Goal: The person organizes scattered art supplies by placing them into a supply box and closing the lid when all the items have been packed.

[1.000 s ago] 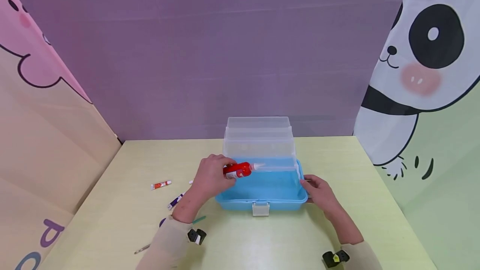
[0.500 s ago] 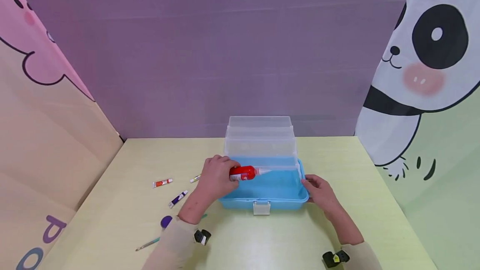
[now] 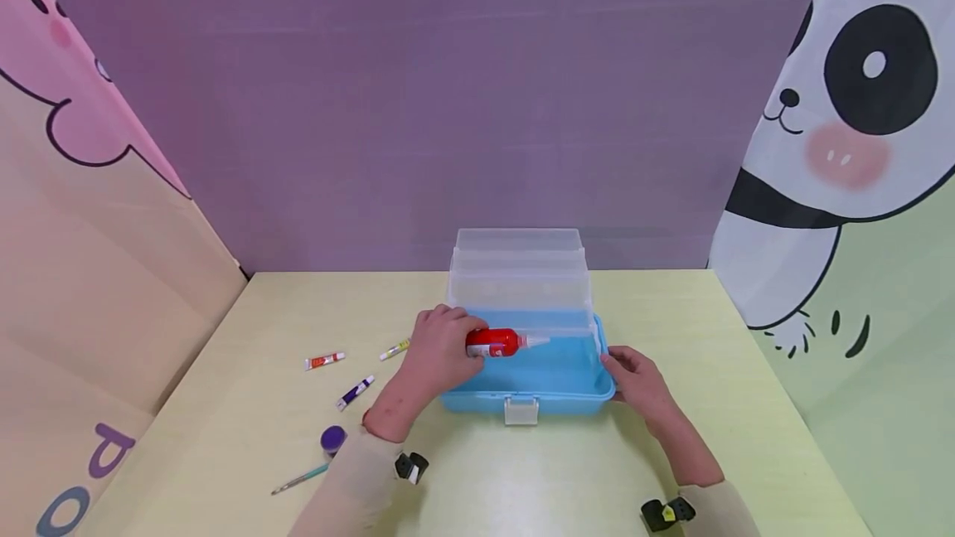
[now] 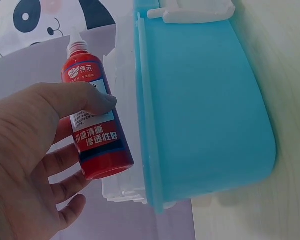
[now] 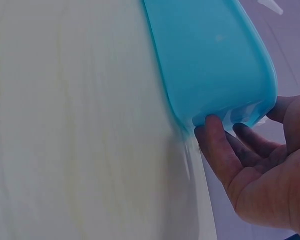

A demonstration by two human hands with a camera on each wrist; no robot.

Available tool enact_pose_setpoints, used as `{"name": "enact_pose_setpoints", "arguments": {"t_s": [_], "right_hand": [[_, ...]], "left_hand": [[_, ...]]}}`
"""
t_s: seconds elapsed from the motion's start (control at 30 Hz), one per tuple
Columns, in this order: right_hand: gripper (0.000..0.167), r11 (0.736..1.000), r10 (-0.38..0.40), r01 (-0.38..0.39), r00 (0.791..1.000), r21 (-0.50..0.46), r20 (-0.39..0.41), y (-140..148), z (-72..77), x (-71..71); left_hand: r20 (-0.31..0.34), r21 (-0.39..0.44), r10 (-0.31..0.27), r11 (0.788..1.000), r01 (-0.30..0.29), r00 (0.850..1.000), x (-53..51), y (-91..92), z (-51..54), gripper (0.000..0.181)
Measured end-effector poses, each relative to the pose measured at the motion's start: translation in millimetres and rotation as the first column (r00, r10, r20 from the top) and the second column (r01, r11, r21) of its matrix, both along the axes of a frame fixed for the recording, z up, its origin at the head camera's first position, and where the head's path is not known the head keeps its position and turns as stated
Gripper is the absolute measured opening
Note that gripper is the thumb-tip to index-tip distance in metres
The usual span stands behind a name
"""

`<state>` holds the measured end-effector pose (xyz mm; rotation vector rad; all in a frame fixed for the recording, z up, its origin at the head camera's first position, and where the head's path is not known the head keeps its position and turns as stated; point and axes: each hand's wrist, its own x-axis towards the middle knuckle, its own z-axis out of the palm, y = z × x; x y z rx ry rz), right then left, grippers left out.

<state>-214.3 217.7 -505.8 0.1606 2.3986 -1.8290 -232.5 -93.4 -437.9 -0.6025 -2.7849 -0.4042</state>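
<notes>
My left hand [image 3: 440, 350] grips a red ink bottle [image 3: 492, 343] over the box, its clear pointed nozzle aimed right. In the left wrist view the thumb lies across the label of the red ink bottle [image 4: 97, 135]. A light blue plastic storage box [image 3: 477, 403] stands below with its translucent lid [image 3: 518, 272] raised at the back. On the box's right end my right hand [image 3: 642, 384] holds on, thumb at the rim. Fingertips [image 5: 213, 120] touch the outer wall of the blue box [image 5: 210, 60] in the right wrist view.
Left of the box lie orange [image 3: 324, 361], purple [image 3: 355, 393] and yellow [image 3: 395, 350] paint tubes. A purple round item [image 3: 332, 438] and a paintbrush [image 3: 301, 479] lie nearer me, the brush partly behind my left sleeve. A purple backdrop [image 3: 448, 106] rises behind the table.
My left hand has moved right with the red ink bottle, farther over the box. The yellow tube and more of the brush have come into sight. My right hand stays on the box.
</notes>
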Motion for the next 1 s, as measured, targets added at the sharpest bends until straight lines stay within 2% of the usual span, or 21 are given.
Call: {"name": "enact_pose_setpoints", "arguments": {"t_s": [0.27,0.63,1.0], "right_hand": [[0.047,1.000,-0.004,0.004,1.000,0.009,0.007,0.0,1.1,-0.6],[0.053,1.000,0.006,-0.006,1.000,0.015,0.020,0.7,0.7,-0.9],[0.051,1.000,0.002,-0.003,1.000,0.011,0.019,0.5,2.2,-0.1]], "left_hand": [[0.007,-0.016,-0.005,1.000,0.005,1.000,-0.7,5.0,3.4,0.057],[0.011,-0.019,-0.005,1.000,0.005,1.000,0.6,6.7,2.4,0.058],[0.007,-0.034,-0.005,0.999,0.006,1.000,-0.4,7.1,-0.8,0.057]]}}
